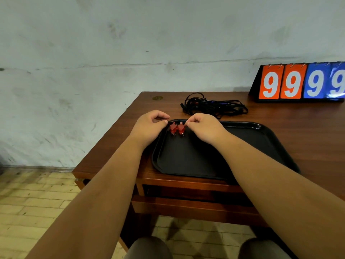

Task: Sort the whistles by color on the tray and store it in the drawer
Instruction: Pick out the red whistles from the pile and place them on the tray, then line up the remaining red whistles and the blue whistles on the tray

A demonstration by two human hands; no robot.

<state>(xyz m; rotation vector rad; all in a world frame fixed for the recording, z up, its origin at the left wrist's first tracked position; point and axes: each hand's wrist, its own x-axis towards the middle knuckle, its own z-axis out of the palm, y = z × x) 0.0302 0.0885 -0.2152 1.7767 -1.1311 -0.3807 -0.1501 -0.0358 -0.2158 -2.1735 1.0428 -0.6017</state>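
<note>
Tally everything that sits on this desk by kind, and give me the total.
Red whistles: 2
Black tray: 1
Tangle of black cords: 1
Flip scoreboard: 1
Total: 5

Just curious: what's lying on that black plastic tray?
Two red plastic whistles lie side by side in the far left corner of the black plastic tray. A forearm covers its right part, hiding anything beneath.
</note>
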